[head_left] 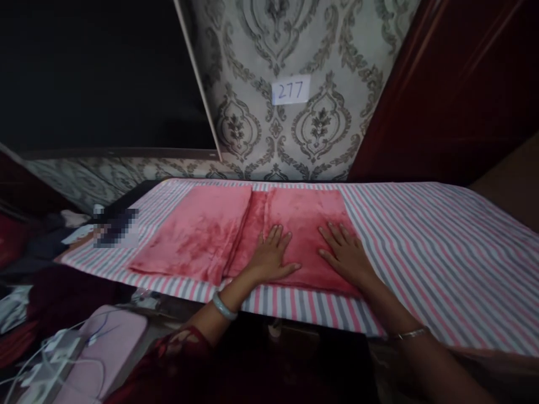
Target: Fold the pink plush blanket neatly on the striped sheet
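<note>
A plush pink-red blanket (193, 230) lies folded on a striped cloth (425, 235) that covers the table. Two thick folded panels make it up, with a lower strip showing between them. My left hand (273, 259) rests flat on the right panel near its inner edge, fingers spread. On the same panel, near its right edge, my right hand (346, 253) also lies flat with fingers apart. Neither hand grips anything; both palms press on the pile. Darker brushed patches mark the blanket's surface.
A large dark screen (101, 78) stands at the back left. A paper marked 277 (291, 90) hangs on the patterned wall. Dark red furniture (446, 95) rises at the right. At lower left, white cables and a power strip (59, 353) lie by a pink stool (122, 336).
</note>
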Demonstrator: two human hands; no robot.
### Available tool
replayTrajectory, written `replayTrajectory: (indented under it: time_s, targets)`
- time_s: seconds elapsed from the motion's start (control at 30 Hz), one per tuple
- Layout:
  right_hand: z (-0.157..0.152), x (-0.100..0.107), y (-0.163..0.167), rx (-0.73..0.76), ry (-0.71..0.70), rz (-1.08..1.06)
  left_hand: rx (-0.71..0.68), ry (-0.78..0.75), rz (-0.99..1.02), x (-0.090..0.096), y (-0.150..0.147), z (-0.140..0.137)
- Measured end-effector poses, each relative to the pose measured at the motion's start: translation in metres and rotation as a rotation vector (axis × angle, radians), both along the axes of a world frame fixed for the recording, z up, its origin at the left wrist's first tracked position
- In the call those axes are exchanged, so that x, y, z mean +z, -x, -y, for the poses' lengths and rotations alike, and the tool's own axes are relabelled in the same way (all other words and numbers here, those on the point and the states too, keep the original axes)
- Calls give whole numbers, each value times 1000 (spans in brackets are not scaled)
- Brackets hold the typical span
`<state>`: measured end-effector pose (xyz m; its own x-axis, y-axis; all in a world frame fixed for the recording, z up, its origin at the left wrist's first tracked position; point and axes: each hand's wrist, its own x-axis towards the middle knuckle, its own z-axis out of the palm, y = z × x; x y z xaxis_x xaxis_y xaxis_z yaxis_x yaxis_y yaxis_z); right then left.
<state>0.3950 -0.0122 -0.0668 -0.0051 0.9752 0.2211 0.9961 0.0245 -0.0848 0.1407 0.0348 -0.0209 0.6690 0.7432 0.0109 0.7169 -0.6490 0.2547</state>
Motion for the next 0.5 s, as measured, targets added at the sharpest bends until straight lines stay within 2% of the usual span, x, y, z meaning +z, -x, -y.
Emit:
replayTrajectory:
  time_s: [0.17, 0.23, 0.3, 0.37, 0.5]
  targets:
    - [-3, -6, -1, 2, -32, 15, -22, 105, 96, 15, 11, 5]
    - [-3, -7, -1, 0, -24, 21, -22, 67, 181, 24, 26, 5]
    - [-4, -8, -2, 0, -32, 27, 33, -34, 246, 33, 53, 0]
    - [-4, -10, -3, 2, -53, 35, 168, -148, 255, 40, 92, -13]
    - [-7, -13, -4, 8, -63, 38, 599, -276, 110, 49, 191, -44]
